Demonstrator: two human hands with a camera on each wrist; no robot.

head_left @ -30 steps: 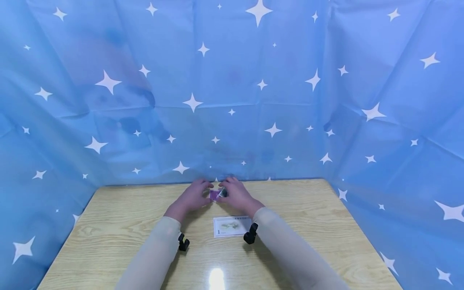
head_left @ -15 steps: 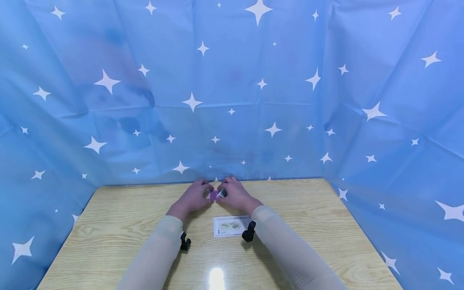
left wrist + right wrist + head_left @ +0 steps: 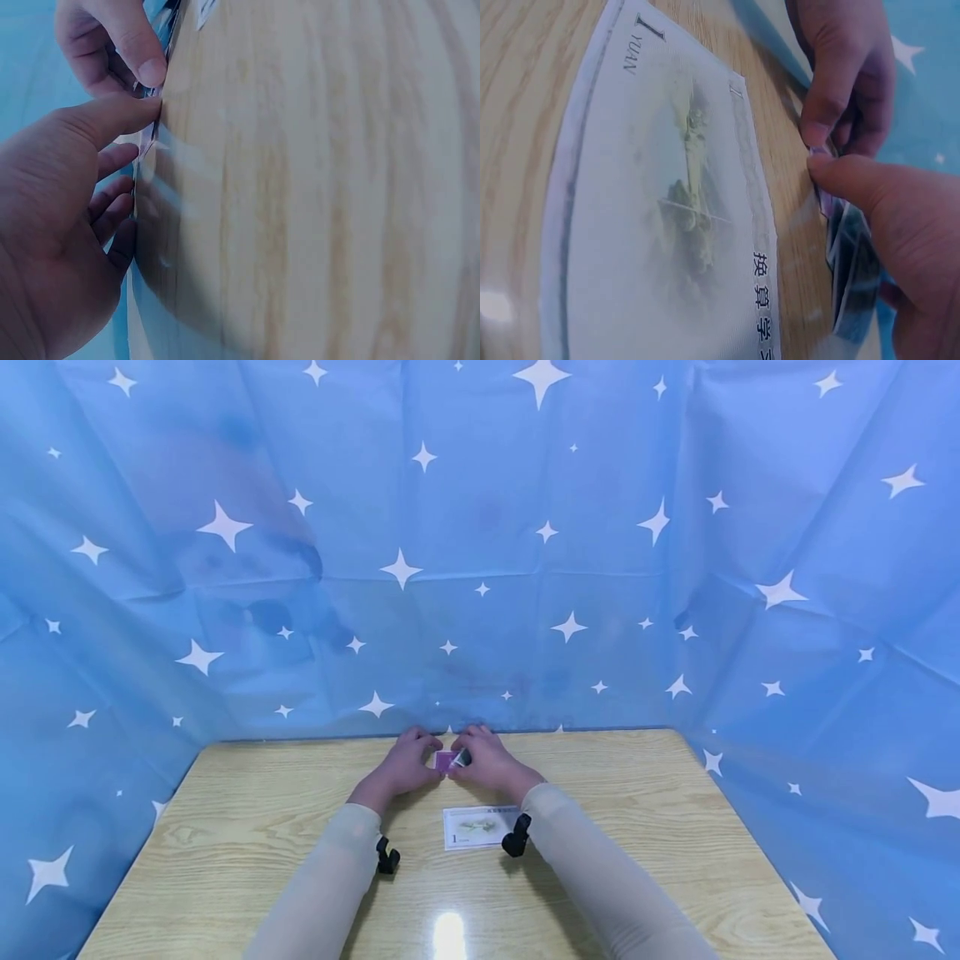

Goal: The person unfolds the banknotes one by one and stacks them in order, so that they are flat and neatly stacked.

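At the far edge of the table both hands meet around a small stack of paper play banknotes. My left hand (image 3: 405, 768) pinches the left part of a purple banknote (image 3: 444, 762) between thumb and fingers. On its right, my right hand (image 3: 489, 765) grips several dark green-grey banknotes (image 3: 853, 277), its thumb pressing on the purple one's edge. In the right wrist view the green-grey notes are fanned and bent under the right palm. Their printed faces are mostly hidden by the fingers. Nearer the person, a large white 1 yuan play banknote (image 3: 477, 828) lies flat.
The wooden table (image 3: 262, 843) ends just behind the hands, where a blue star-patterned cloth (image 3: 480, 610) hangs. Black wrist mounts (image 3: 387, 857) sit below each forearm. A bright light reflection shows near the front.
The left thumb and fingers have closed in on the purple banknote. Its position hardly differs, and the right hand keeps its grip. The large banknote stays where it was.
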